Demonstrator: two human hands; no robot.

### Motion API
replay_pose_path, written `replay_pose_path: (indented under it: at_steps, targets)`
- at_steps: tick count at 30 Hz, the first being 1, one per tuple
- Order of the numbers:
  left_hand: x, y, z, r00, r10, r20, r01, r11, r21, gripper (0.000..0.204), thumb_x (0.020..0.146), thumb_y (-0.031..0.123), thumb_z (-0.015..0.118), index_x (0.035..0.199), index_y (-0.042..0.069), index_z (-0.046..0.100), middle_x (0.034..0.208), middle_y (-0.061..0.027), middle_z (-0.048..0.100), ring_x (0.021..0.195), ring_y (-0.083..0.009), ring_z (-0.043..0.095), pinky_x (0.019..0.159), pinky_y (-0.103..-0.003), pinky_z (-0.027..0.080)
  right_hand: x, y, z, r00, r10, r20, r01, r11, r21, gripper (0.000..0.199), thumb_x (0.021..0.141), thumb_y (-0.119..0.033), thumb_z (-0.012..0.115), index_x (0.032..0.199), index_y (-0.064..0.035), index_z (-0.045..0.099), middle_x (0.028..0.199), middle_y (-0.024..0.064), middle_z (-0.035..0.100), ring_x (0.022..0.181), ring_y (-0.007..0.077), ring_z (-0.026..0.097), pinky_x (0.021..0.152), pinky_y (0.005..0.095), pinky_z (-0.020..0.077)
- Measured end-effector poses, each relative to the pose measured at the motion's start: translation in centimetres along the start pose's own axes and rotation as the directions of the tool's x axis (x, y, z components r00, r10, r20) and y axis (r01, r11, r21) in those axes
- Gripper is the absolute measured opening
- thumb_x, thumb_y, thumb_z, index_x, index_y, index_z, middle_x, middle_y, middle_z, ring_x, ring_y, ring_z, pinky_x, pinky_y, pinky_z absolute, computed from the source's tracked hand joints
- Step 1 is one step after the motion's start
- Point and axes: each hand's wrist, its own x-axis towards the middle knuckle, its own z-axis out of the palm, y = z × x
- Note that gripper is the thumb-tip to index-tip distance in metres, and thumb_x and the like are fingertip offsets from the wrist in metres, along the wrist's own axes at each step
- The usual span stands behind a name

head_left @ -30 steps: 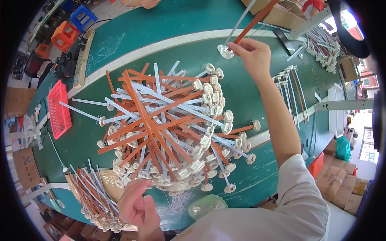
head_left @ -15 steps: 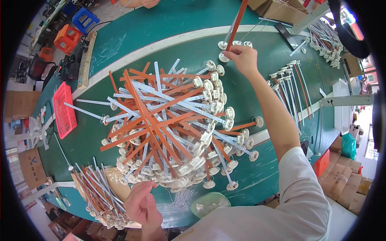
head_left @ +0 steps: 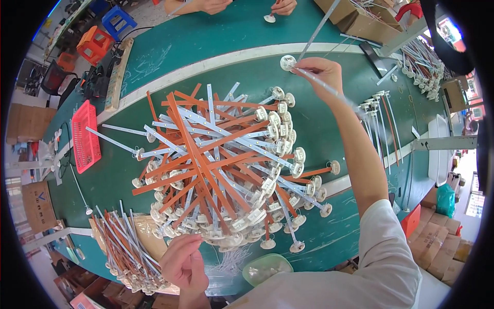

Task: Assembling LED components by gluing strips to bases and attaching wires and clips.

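A big heap of long thin strips (head_left: pixel 216 165), orange and pale blue-white, each ending in a round white cap, lies crisscrossed on the green table (head_left: pixel 195 41). My right hand (head_left: pixel 319 72) is stretched far across the table and grips one pale strip (head_left: pixel 329 90) just behind its white cap (head_left: pixel 287 63). My left hand (head_left: pixel 182 260) hovers at the near edge of the heap with fingers loosely curled, touching the caps there; whether it holds anything is unclear.
A second bundle of strips (head_left: pixel 123 247) lies at the near left. A red basket (head_left: pixel 85 136) sits at the left, a pale green dish (head_left: pixel 267 268) at the near edge, more capped strips (head_left: pixel 381 118) to the right. Another person's hands (head_left: pixel 206 5) work at the far side.
My right hand has drawn back toward me and lowered; the orange strip it held upright is gone and it now holds a pale strip lying slantwise. My left hand stays by the heap.
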Motion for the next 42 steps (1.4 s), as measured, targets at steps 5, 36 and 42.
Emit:
replay_pose_path:
  at_steps: [5,36,42]
  targets:
    - [0.2,-0.4,-0.2,1.000,-0.012,-0.013,0.012,1.000,0.013,0.016,0.077,-0.005,0.057,0.091,-0.007,0.065,0.085,-0.0222,0.068,0.077,-0.0301,0.066,0.071,-0.034,0.052,-0.1,-1.2,0.2,0.969,-0.242,0.046,0.245,0.968,-0.058,0.013,0.077,0.011,0.066,0.085,0.0022,0.072,0.085,0.0098,0.072,0.077,0.0145,0.068,0.070,0.0250,0.0542]
    - [20.3,2.6,7.6,0.772,0.077,0.631,-0.313,0.910,0.272,0.047,0.085,0.003,0.053,0.132,0.007,0.053,0.057,-0.0130,0.057,0.048,-0.0257,0.055,0.052,-0.035,0.045,-1.1,-3.4,2.5,0.800,-0.599,0.029,0.582,0.765,-0.275,0.014,0.073,0.008,0.071,0.082,-0.0027,0.073,0.088,0.0082,0.072,0.074,0.0176,0.070,0.061,0.0246,0.0548]
    - [25.1,1.1,14.6,0.677,-0.204,0.707,-0.374,0.732,0.570,0.066,0.079,0.009,0.055,0.143,0.017,0.041,0.100,-0.0180,0.066,0.091,-0.0367,0.066,0.076,-0.048,0.053,-0.8,-2.7,3.1,0.816,-0.576,-0.045,0.545,0.794,-0.268,0.015,0.072,0.008,0.071,0.082,-0.0031,0.073,0.088,0.0079,0.072,0.075,0.0176,0.070,0.061,0.0244,0.0545]
